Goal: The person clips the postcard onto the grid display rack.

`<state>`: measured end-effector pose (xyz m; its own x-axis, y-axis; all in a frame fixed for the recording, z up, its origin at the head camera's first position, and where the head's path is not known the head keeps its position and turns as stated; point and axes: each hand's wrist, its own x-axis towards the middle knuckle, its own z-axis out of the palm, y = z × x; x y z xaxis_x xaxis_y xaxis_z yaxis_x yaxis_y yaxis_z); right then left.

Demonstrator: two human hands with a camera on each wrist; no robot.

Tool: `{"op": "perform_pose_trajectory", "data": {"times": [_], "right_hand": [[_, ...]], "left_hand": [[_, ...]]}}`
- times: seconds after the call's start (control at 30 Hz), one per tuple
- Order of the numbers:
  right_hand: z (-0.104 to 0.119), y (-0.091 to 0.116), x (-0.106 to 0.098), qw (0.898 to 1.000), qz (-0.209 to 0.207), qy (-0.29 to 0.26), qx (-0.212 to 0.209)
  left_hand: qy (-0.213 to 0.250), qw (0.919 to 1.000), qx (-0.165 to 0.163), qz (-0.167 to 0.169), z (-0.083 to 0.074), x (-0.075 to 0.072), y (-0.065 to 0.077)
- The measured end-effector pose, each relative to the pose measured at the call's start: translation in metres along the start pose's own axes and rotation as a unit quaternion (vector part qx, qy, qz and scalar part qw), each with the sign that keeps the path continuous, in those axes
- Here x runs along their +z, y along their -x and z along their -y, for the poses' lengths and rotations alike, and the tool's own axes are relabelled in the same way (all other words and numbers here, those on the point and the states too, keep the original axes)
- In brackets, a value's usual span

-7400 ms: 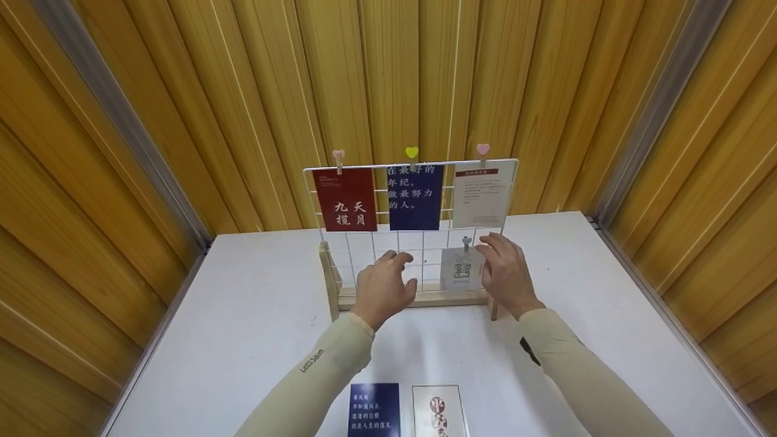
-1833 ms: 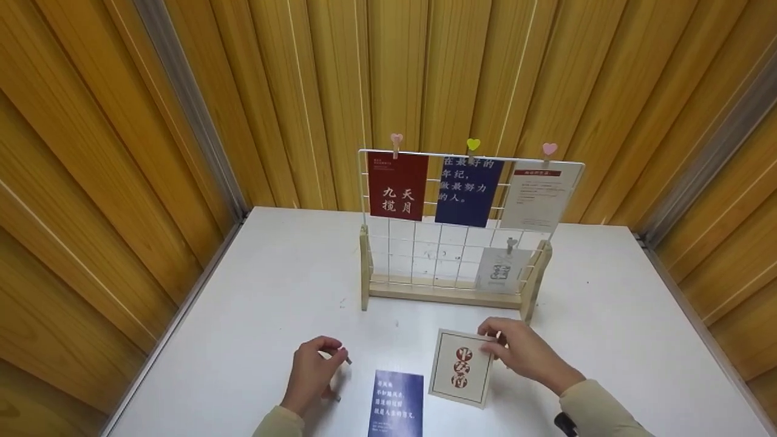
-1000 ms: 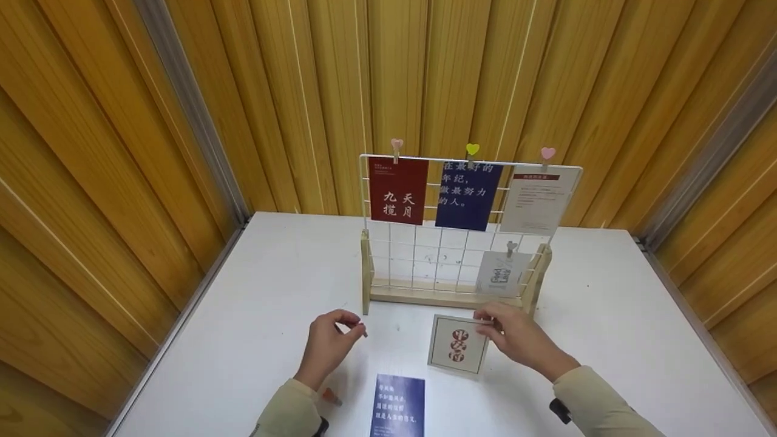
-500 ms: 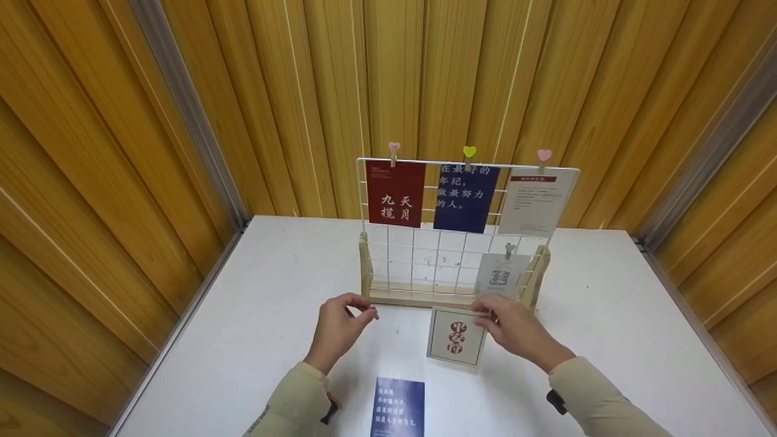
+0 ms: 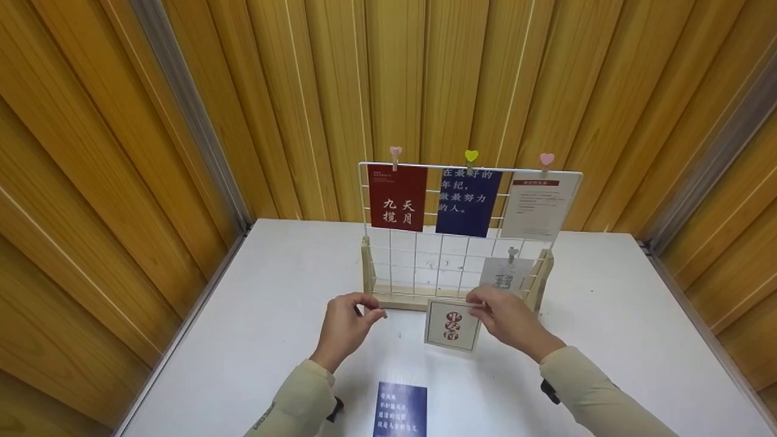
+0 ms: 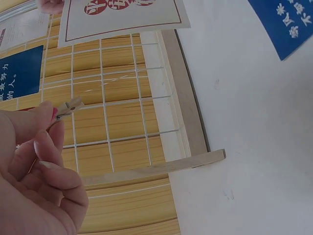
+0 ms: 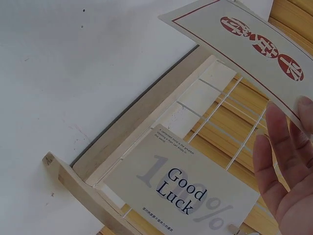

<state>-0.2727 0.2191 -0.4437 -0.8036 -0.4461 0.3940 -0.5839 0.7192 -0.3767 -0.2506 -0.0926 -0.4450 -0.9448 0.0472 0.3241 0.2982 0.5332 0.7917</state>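
Observation:
My right hand (image 5: 513, 321) pinches a cream card (image 5: 438, 331) by its upper right corner, thumb in front. Red round characters and a thin border mark the card, which hangs in front of the wire grid rack (image 5: 366, 267), near its wooden base. Left of it, my left hand (image 5: 343, 331) pinches a small wooden clothespin (image 6: 73, 105) between thumb and forefinger; a bit of pink shows at its held end. In the right wrist view a white "Good Luck" card (image 7: 183, 196) hangs low on the grid behind the right hand, with a clothespin (image 5: 513, 254) at its top.
Along the grid's top, heart clothespins hold a red card (image 5: 397, 197), a blue card (image 5: 464, 212) and a white card (image 5: 531, 209). Another blue card (image 5: 402, 409) lies on the white table (image 5: 261, 328) at the front. Wood-patterned walls (image 5: 328, 109) enclose the table.
My right hand left the "Good Luck" card and lifted the cream card from the table. My left hand took up a clothespin. Both hands have since moved forward to the rack.

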Motion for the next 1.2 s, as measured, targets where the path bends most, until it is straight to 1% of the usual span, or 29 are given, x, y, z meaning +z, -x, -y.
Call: {"op": "perform_pose_trajectory", "data": {"times": [0.07, 0.2, 0.4, 0.63, 0.73, 0.83, 1.03, 1.2], "right_hand": [[0.000, -0.002, 0.000, 1.000, -0.003, 0.004, 0.002], [0.000, -0.007, 0.000, 1.000, -0.007, 0.022, -0.010], [-0.002, -0.014, -0.001, 0.999, -0.013, 0.042, -0.029], [-0.009, -0.024, 0.002, 0.997, -0.043, 0.047, -0.036], [-0.010, -0.030, 0.004, 0.996, -0.056, 0.052, -0.045], [-0.011, -0.035, 0.006, 0.995, -0.067, 0.061, -0.052], [-0.013, -0.043, 0.009, 0.993, -0.079, 0.069, -0.060], [-0.017, -0.046, 0.011, 0.990, -0.095, 0.070, -0.071]], "left_hand": [[-0.006, 0.9999, 0.006, -0.006, -0.001, 0.000, 0.000], [-0.019, 0.9995, 0.018, -0.017, -0.003, 0.000, 0.000], [-0.024, 0.9991, 0.032, -0.014, -0.006, 0.001, -0.002], [-0.025, 0.9988, 0.041, -0.011, -0.009, 0.000, -0.004], [-0.031, 0.9979, 0.052, -0.020, -0.010, -0.001, -0.004], [-0.032, 0.9977, 0.053, -0.026, -0.011, -0.001, -0.005], [-0.026, 0.9985, 0.042, -0.024, -0.013, -0.001, -0.003], [-0.031, 0.9980, 0.046, -0.029, -0.012, -0.002, -0.001]]}}
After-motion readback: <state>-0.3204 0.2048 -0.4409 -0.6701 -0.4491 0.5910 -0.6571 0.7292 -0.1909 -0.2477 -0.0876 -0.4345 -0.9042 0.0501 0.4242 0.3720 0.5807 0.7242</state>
